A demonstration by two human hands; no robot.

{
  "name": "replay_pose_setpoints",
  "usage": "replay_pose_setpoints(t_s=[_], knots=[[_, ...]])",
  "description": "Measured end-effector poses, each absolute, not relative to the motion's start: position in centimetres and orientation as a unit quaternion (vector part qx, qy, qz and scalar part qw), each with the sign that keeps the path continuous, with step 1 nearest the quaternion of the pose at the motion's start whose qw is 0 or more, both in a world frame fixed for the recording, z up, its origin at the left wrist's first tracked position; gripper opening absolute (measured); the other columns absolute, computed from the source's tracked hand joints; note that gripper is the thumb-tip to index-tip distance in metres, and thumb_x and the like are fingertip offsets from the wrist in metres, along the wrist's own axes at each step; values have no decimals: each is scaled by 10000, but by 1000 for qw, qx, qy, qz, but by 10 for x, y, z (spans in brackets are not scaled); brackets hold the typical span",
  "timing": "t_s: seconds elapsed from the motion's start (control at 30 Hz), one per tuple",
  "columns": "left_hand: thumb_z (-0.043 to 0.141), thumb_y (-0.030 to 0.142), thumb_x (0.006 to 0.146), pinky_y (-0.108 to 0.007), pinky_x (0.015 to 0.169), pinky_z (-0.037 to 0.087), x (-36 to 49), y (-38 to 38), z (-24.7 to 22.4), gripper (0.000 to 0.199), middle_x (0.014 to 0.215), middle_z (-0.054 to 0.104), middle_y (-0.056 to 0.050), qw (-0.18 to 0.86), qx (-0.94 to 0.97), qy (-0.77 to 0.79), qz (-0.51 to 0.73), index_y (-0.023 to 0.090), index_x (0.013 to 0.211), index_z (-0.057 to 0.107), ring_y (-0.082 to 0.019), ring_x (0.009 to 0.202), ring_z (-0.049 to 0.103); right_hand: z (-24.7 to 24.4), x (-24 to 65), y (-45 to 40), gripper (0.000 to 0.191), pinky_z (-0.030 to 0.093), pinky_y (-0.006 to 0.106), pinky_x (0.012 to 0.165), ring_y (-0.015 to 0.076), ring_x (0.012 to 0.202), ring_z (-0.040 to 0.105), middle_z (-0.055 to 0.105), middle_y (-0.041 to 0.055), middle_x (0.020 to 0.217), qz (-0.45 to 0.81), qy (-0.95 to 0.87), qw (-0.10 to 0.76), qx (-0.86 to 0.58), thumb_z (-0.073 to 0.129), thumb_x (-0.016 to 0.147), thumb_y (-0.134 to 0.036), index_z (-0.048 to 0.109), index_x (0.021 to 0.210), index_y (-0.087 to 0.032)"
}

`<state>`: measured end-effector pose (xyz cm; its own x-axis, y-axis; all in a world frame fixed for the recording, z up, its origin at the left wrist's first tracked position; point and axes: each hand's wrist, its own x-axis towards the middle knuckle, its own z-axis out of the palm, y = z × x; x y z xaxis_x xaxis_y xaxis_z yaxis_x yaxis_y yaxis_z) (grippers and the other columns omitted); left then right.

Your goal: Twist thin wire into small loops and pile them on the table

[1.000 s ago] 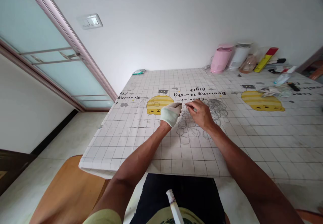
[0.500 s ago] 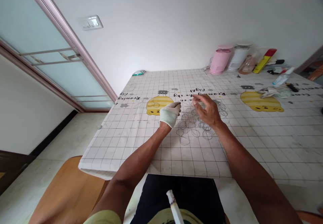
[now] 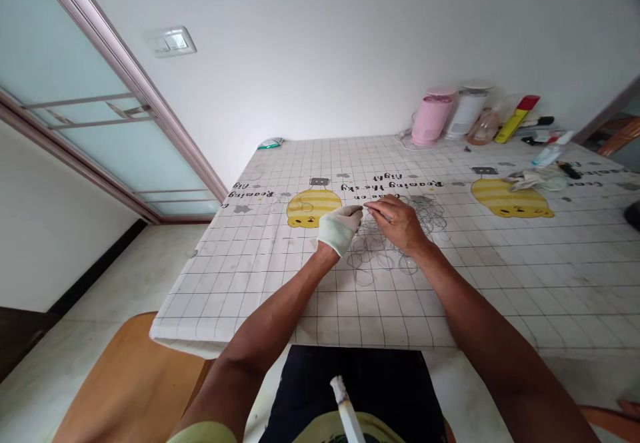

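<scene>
Over the middle of the table, my left hand [image 3: 341, 228], in a white glove, is closed with its thumb and fingers pinched at the tip. My right hand [image 3: 397, 222], bare, is also pinched, its fingertips almost meeting those of the left. Whatever lies between the fingertips is too small to make out. Many thin, dark wire-like rings [image 3: 385, 260] lie in a loose tangle under and beside my right hand, on the checked tablecloth [image 3: 240, 303].
Along the wall stand a pink device [image 3: 431, 120], a white device [image 3: 466, 113], a bottle [image 3: 483, 128] and a yellow can with red cap [image 3: 515, 122]. A crumpled cloth [image 3: 540, 178] lies at right. A green packet [image 3: 271, 143] sits at the back left. An orange chair [image 3: 130, 376] is lower left.
My right hand has moved left and slightly down to my left hand, and its spread thumb and fingers have closed into a pinch. The left hand has barely moved.
</scene>
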<state>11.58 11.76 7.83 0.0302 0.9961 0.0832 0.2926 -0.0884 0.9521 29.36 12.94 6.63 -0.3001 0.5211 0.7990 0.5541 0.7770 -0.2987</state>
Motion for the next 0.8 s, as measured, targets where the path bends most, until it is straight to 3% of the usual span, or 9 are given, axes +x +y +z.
replay_pose_setpoints(t_s=[0.23,0.43,0.63,0.73,0.8], knots=[[614,315,913,-246,628,468,119,113,81,274,725,691,2,410,589,541,439,229,1058,830,-126,630,597,69,293,127,204,574,371,777,208,848,697,763,40,911,0,-788,510,-345,605,1000,-183,790,1036,-259],[643,346,928,-254,641,535,119,116,80,403,1036,776,-93,515,526,474,483,137,1260,737,-143,721,681,70,295,126,196,585,386,814,228,909,725,784,64,989,-12,-728,552,-406,606,993,-234,789,1062,-247],[669,289,893,-263,645,547,119,117,77,401,1066,778,-88,544,524,479,447,138,1256,745,-129,687,655,70,293,125,204,585,399,834,225,867,727,793,60,988,11,-701,562,-438,606,982,-275,795,1054,-243],[678,303,888,-279,697,550,119,118,74,401,1014,786,-80,527,546,508,409,157,1251,767,-166,770,685,72,290,122,192,587,386,813,215,837,729,802,50,983,62,-675,580,-451,636,955,-291,804,1035,-243],[709,334,874,-285,822,552,120,119,72,364,1078,793,-76,493,585,508,396,183,1192,800,-204,942,710,73,289,121,182,592,373,788,215,834,736,805,46,968,115,-649,592,-465,666,928,-307,810,1019,-243]])
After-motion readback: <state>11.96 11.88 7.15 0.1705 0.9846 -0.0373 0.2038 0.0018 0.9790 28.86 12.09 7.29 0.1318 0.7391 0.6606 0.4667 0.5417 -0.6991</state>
